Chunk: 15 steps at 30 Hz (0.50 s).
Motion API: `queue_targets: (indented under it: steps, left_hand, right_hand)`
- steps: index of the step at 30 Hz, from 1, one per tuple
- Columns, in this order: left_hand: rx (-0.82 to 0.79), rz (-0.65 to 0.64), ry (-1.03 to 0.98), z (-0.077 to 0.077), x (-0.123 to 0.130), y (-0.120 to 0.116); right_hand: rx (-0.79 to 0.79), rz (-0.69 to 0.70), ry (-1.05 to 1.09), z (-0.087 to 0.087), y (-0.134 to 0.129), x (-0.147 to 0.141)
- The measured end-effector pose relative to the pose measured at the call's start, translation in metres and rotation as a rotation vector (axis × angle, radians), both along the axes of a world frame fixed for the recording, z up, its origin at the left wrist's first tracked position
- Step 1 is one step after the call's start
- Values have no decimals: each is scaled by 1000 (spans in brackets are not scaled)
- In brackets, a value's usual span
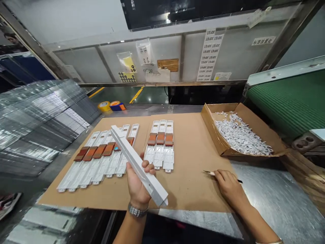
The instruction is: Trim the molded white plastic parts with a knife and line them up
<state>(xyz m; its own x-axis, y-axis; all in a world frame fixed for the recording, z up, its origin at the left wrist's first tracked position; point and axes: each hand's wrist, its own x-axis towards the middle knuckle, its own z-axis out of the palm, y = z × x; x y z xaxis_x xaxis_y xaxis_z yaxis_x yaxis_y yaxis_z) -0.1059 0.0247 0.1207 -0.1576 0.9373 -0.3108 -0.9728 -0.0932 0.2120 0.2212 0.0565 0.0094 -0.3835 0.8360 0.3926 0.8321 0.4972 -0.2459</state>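
Gripping a white plastic rail (137,164) aslant in the left hand (137,188), palm up, closed around its lower half, above the cardboard sheet (190,191) on the counter (274,186). Pinching a slim pointed tool (209,173) in the nearly closed right hand (228,186), palm down, well apart from the rail, near the sheet's right edge. Extending both forearms (259,222) inward from below.
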Motion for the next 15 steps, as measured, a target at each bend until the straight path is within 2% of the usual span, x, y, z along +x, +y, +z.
queue_targets:
  steps: [3,6,9,11,13,15]
  left_hand:
    - [45,-27,-65,-8,0,-5]
    - [98,-43,-109,-12,-1,-8]
    - [140,-61,-136,-16,-1,-11]
    - [158,-74,-146,-18,-1,-12]
    - [171,-83,-153,-19,-2,-13]
    - [179,-87,-155,-21,-3,-15]
  right_hand:
    - [38,-76,128,16,-12,-21]
    - [-12,-61,241,45,-41,-56]
    - [-302,129,428,77,-75,-93]
    - [-510,217,524,90,-92,-112]
    - [-627,243,558,96,-103,-125]
    - [-666,250,572,96,-108,-133]
